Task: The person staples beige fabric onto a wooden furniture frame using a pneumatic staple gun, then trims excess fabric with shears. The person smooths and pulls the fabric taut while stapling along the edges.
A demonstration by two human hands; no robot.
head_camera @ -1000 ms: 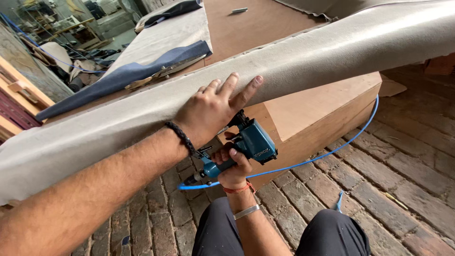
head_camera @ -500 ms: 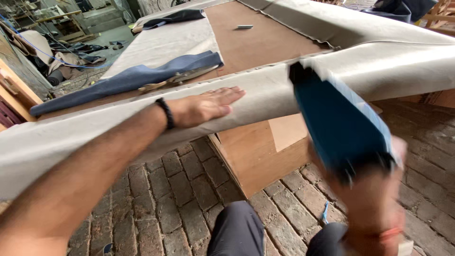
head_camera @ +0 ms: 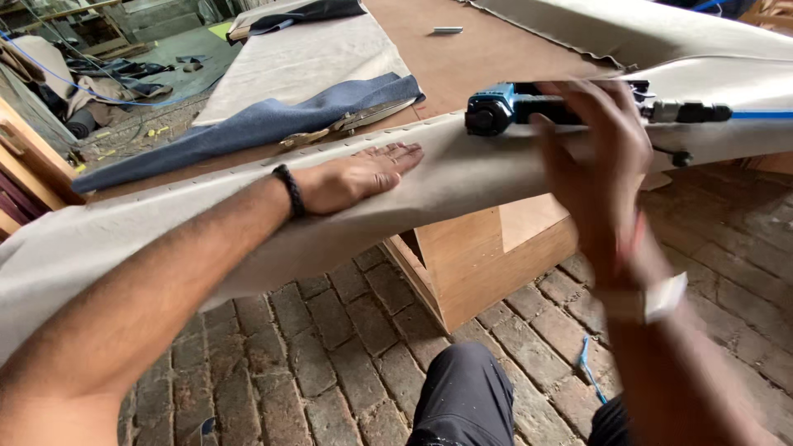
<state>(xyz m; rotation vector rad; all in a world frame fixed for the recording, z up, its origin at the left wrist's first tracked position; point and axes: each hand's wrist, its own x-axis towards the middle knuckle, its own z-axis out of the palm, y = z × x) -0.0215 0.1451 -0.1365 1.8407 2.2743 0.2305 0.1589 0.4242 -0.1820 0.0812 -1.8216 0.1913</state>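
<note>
My left hand (head_camera: pixel 355 177) lies flat, fingers together, on a long strip of beige fabric (head_camera: pixel 462 177) draped over the edge of a brown wooden board (head_camera: pixel 462 62). A black bead bracelet is on that wrist. A blue pneumatic stapler (head_camera: pixel 496 107) lies on its side on the fabric edge, right of my left hand. My right hand (head_camera: pixel 599 165), blurred by motion, is over the stapler's middle with its fingers spread, touching the tool rather than wrapped around it. A blue air hose (head_camera: pixel 760 115) runs off to the right from the stapler.
A blue-grey cloth (head_camera: pixel 248 132) and a metal tool (head_camera: pixel 355 124) lie on the board behind my left hand. A plywood box (head_camera: pixel 487 256) stands under the board. The floor is brick (head_camera: pixel 330 330). My dark-trousered knee (head_camera: pixel 462 396) is below. Clutter fills the far left.
The stapler went from under the board edge, up past the camera, to lying on the fabric edge. My right hand has loosened on it. My left hand stayed pressed on the fabric.
</note>
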